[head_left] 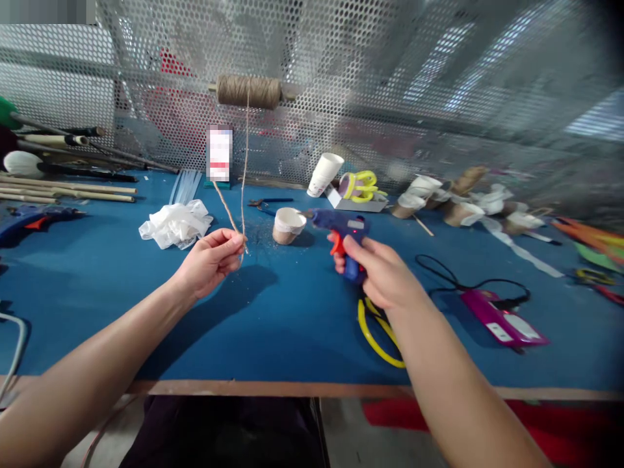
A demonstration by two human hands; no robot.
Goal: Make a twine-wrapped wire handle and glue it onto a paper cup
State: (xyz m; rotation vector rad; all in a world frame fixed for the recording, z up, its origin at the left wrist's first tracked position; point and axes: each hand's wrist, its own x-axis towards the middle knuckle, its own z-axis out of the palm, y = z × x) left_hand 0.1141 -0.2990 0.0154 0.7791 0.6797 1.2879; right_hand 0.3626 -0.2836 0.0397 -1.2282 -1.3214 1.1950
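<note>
My left hand [212, 261] pinches a length of brown twine [244, 172] between thumb and fingers, along with a thin brown stick or thicker cord [224, 205]. The twine runs up to a spool [248, 91] mounted on a rod at the mesh. In my right hand [385, 273] is a blue hot glue gun [341, 222], its nozzle pointing left and an orange trigger under the fingers. Between the hands stands a paper cup [289, 226], its lower part wrapped in brown and its top white. The nozzle is near the cup's rim; I cannot tell whether they touch.
Crumpled white material [176, 224] lies left of the cup, with pliers [270, 203] behind. Yellow-handled scissors [377, 331] lie under my right forearm. A purple power strip [504, 318] with a black cable is at the right. Stacked paper cups [325, 174] lean near the mesh.
</note>
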